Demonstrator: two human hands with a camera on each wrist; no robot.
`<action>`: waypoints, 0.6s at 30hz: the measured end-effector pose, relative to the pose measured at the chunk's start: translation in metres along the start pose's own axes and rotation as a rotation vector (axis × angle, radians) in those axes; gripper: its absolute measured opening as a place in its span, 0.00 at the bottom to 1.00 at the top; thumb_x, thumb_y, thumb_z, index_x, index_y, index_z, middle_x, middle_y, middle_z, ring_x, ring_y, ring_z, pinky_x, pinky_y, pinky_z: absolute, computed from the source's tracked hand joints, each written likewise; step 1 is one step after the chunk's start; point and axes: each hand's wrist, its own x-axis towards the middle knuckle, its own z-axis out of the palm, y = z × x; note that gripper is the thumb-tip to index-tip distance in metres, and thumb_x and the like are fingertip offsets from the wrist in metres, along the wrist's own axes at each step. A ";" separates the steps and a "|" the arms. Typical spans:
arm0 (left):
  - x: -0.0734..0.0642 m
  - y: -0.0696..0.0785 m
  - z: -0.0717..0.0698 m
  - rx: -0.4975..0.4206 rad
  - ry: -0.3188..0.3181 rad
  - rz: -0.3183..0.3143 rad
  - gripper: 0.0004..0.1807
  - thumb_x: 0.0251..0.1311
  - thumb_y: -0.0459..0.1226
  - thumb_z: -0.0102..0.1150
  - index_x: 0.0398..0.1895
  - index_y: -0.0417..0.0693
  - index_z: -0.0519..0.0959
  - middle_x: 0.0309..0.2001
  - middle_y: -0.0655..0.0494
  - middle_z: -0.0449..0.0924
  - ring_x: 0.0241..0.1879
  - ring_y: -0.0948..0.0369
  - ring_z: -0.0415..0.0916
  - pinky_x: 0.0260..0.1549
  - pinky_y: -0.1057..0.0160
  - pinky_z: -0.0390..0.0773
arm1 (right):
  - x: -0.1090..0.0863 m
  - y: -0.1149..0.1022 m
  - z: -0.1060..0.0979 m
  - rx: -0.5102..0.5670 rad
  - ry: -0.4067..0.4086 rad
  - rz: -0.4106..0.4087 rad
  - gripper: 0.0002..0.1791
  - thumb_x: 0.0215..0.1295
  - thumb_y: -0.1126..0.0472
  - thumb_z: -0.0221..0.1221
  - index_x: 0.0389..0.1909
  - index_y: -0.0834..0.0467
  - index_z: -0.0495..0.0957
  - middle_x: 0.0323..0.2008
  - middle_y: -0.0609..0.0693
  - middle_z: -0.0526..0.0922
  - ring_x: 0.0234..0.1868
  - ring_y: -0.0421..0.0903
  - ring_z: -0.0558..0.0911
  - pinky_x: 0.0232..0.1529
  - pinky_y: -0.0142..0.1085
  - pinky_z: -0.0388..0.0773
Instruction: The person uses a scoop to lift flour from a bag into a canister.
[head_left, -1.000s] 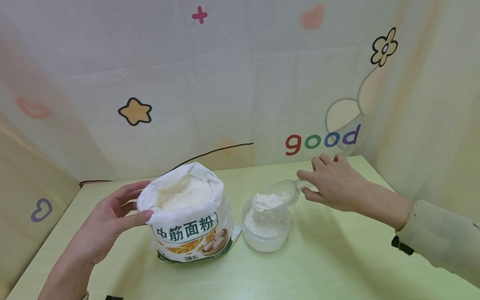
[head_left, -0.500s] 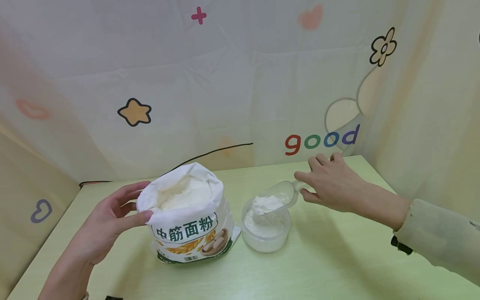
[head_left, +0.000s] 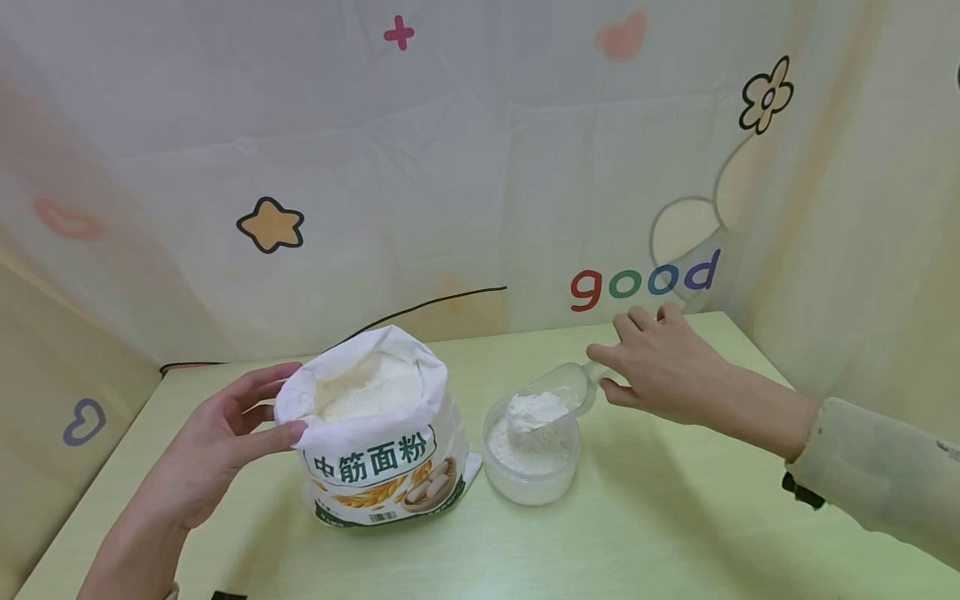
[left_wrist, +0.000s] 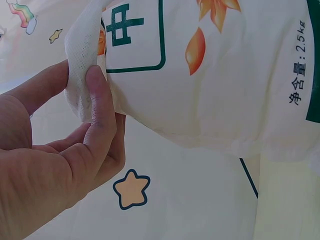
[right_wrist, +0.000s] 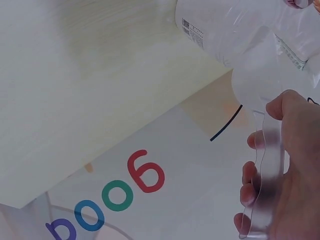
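A white flour bag point(head_left: 386, 500) with green lettering stands rolled open at the top, flour showing inside. At its left rim my left hand point(head_left: 217, 442) pinches the folded edge, thumb in front and fingers behind, as the left wrist view shows point(left_wrist: 82, 125). To the right sits a clear round tub point(head_left: 534, 492) with flour in it. Just above the tub a clear plastic scoop point(head_left: 567, 382) slopes down to the left, bearing a heap of flour point(head_left: 538, 408). My right hand point(head_left: 667, 367) grips its handle point(right_wrist: 267, 170), fingers wrapped round it in the right wrist view.
The pale green-yellow table point(head_left: 510, 554) runs back to a printed curtain point(head_left: 465, 183) that stands close behind and at both sides. A black strap piece point(head_left: 802, 492) hangs under the right sleeve point(head_left: 870, 475). A small dark object point(head_left: 228, 595) shows at the bottom edge.
My right hand has shifted slightly left with the scoop, and the flour sits more heaped in it. My left hand and the flour bag have stayed in place.
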 end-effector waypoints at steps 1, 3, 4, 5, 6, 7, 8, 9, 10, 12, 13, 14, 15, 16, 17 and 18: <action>0.000 0.000 0.000 0.001 0.001 -0.002 0.35 0.65 0.28 0.68 0.74 0.46 0.67 0.64 0.48 0.70 0.48 0.55 0.80 0.47 0.64 0.81 | 0.000 0.000 0.000 -0.004 0.003 -0.004 0.12 0.66 0.48 0.64 0.45 0.48 0.79 0.27 0.51 0.68 0.30 0.51 0.69 0.31 0.48 0.66; 0.000 0.000 0.000 0.001 0.002 -0.005 0.35 0.65 0.29 0.68 0.74 0.46 0.67 0.64 0.48 0.70 0.48 0.55 0.80 0.47 0.64 0.81 | 0.000 0.000 0.000 -0.017 0.013 -0.010 0.12 0.65 0.48 0.64 0.44 0.49 0.79 0.26 0.52 0.67 0.30 0.51 0.69 0.31 0.48 0.66; 0.000 0.000 0.000 0.000 0.002 -0.007 0.35 0.65 0.29 0.68 0.74 0.46 0.67 0.64 0.48 0.70 0.48 0.55 0.80 0.47 0.64 0.81 | 0.000 0.000 0.000 -0.021 0.019 -0.014 0.12 0.65 0.48 0.64 0.43 0.49 0.78 0.26 0.52 0.67 0.29 0.51 0.68 0.31 0.48 0.65; 0.000 0.001 0.000 0.001 0.002 -0.007 0.35 0.65 0.29 0.68 0.74 0.46 0.67 0.64 0.48 0.70 0.49 0.55 0.80 0.47 0.64 0.81 | 0.000 0.000 0.000 -0.027 0.024 -0.017 0.12 0.65 0.49 0.64 0.43 0.49 0.78 0.26 0.52 0.66 0.29 0.51 0.68 0.31 0.47 0.65; 0.000 0.001 0.000 0.001 0.002 -0.007 0.35 0.65 0.29 0.68 0.74 0.46 0.67 0.64 0.48 0.70 0.48 0.55 0.80 0.47 0.64 0.81 | 0.000 -0.001 0.000 -0.031 0.026 -0.020 0.12 0.65 0.49 0.64 0.43 0.49 0.78 0.26 0.52 0.66 0.29 0.51 0.68 0.31 0.47 0.65; 0.000 0.001 0.000 0.000 0.002 -0.006 0.35 0.65 0.29 0.68 0.74 0.46 0.67 0.64 0.48 0.70 0.48 0.55 0.80 0.47 0.64 0.81 | 0.000 -0.001 0.000 -0.037 0.033 -0.023 0.12 0.65 0.49 0.64 0.42 0.49 0.78 0.26 0.52 0.66 0.29 0.51 0.68 0.31 0.47 0.65; 0.000 0.000 0.000 -0.001 0.001 -0.004 0.35 0.65 0.28 0.68 0.74 0.46 0.67 0.64 0.48 0.70 0.48 0.55 0.80 0.47 0.64 0.81 | 0.001 -0.001 -0.001 -0.042 0.040 -0.026 0.11 0.64 0.49 0.64 0.42 0.50 0.78 0.25 0.52 0.66 0.28 0.51 0.68 0.30 0.47 0.65; 0.000 0.000 0.000 -0.002 0.001 -0.002 0.35 0.65 0.28 0.68 0.74 0.46 0.67 0.64 0.49 0.70 0.48 0.55 0.80 0.47 0.64 0.81 | 0.001 -0.001 0.000 -0.046 0.046 -0.031 0.11 0.64 0.49 0.64 0.41 0.50 0.77 0.25 0.52 0.65 0.28 0.51 0.67 0.30 0.47 0.65; 0.000 0.000 0.000 -0.002 0.000 -0.001 0.35 0.65 0.28 0.68 0.74 0.46 0.67 0.64 0.49 0.70 0.48 0.55 0.80 0.47 0.64 0.81 | 0.001 -0.001 0.000 -0.047 0.051 -0.035 0.11 0.64 0.49 0.65 0.41 0.50 0.77 0.25 0.51 0.65 0.28 0.51 0.67 0.30 0.46 0.65; 0.000 0.000 0.000 0.000 0.001 0.002 0.35 0.64 0.28 0.68 0.74 0.46 0.67 0.64 0.49 0.70 0.48 0.55 0.80 0.47 0.64 0.81 | 0.001 -0.001 0.000 -0.054 0.056 -0.040 0.11 0.63 0.49 0.65 0.41 0.49 0.77 0.25 0.51 0.65 0.28 0.51 0.67 0.30 0.46 0.65; 0.000 0.000 0.000 0.000 0.001 0.001 0.35 0.64 0.28 0.68 0.74 0.46 0.67 0.64 0.49 0.71 0.48 0.55 0.80 0.47 0.64 0.81 | 0.001 -0.001 -0.001 -0.059 0.057 -0.041 0.11 0.63 0.49 0.65 0.40 0.49 0.77 0.25 0.51 0.65 0.28 0.51 0.66 0.31 0.46 0.65; 0.000 0.000 0.000 0.002 0.001 0.000 0.35 0.65 0.28 0.68 0.74 0.47 0.67 0.64 0.49 0.70 0.48 0.55 0.80 0.47 0.64 0.81 | 0.002 -0.002 -0.001 -0.063 0.056 -0.043 0.12 0.63 0.49 0.65 0.40 0.49 0.77 0.25 0.51 0.65 0.28 0.51 0.67 0.31 0.46 0.65; 0.000 0.000 0.000 0.005 0.002 -0.002 0.35 0.65 0.29 0.68 0.74 0.47 0.67 0.64 0.49 0.70 0.48 0.55 0.80 0.47 0.64 0.81 | 0.002 -0.002 -0.001 -0.066 0.052 -0.045 0.12 0.63 0.49 0.66 0.41 0.49 0.78 0.25 0.51 0.65 0.28 0.51 0.67 0.31 0.47 0.66; 0.000 0.000 0.000 0.007 0.002 -0.004 0.35 0.65 0.29 0.68 0.74 0.47 0.67 0.64 0.49 0.70 0.49 0.55 0.80 0.47 0.64 0.81 | 0.002 -0.002 -0.002 -0.068 0.046 -0.044 0.12 0.63 0.48 0.66 0.41 0.49 0.78 0.26 0.51 0.66 0.29 0.51 0.68 0.32 0.47 0.66; 0.000 0.000 0.000 0.008 0.002 -0.006 0.35 0.65 0.29 0.68 0.74 0.47 0.67 0.64 0.49 0.70 0.49 0.55 0.80 0.47 0.64 0.81 | 0.002 -0.003 -0.002 -0.071 0.041 -0.044 0.13 0.63 0.48 0.66 0.42 0.49 0.78 0.26 0.51 0.66 0.29 0.51 0.68 0.32 0.47 0.67; 0.000 0.000 0.000 0.009 0.002 -0.006 0.35 0.65 0.29 0.68 0.74 0.47 0.67 0.64 0.48 0.70 0.49 0.55 0.80 0.47 0.64 0.81 | 0.002 -0.003 -0.002 -0.074 0.037 -0.045 0.13 0.63 0.48 0.66 0.42 0.49 0.78 0.26 0.51 0.67 0.29 0.51 0.69 0.33 0.48 0.67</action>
